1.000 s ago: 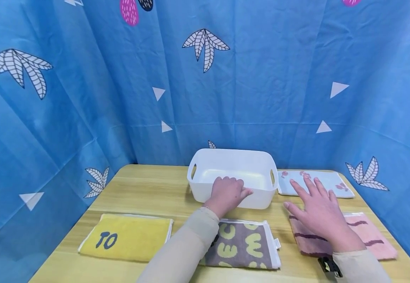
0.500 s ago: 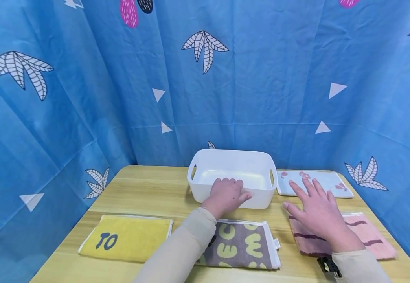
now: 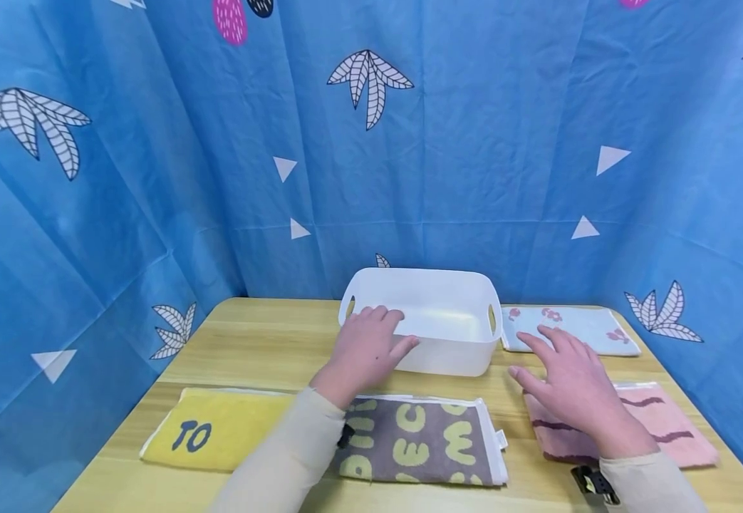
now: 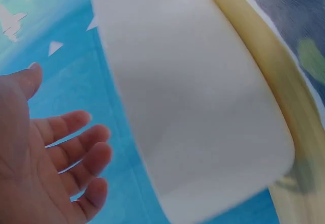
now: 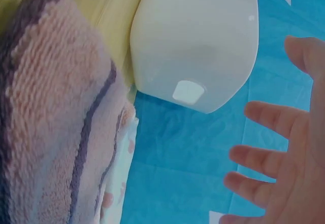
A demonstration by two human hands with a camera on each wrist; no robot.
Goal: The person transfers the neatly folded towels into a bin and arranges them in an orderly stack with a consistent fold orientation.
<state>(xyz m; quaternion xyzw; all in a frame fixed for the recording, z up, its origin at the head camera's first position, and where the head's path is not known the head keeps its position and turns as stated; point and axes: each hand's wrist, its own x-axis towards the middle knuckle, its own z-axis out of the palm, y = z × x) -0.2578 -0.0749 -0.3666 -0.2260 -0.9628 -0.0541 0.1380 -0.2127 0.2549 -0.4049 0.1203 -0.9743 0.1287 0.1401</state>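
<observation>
A white plastic basket (image 3: 448, 356) with oval handle holes stands at the back middle of the table. My left hand (image 3: 363, 349) hovers before its front left side, and in the left wrist view its relaxed fingers (image 4: 81, 153) are apart from the basket wall (image 4: 188, 102). My right hand (image 3: 570, 385) is held above a pink towel (image 3: 660, 420) with dark wavy stripes, fingers spread and holding nothing. Behind that hand lies a pale blue flowered towel (image 3: 576, 324). A grey towel with yellow-green letters (image 3: 422, 442) lies in front of the basket.
At the left front lies a folded yellow towel (image 3: 236, 420) marked "TO", partly covered by my left sleeve (image 3: 288, 456). The wooden table (image 3: 268, 335) meets a blue patterned curtain (image 3: 474, 142) at the back and sides.
My left hand has come off the basket's front rim and moved left, its fingers loosening. The right hand has hardly moved; its fingers are slightly closer together. Basket and towels stay put.
</observation>
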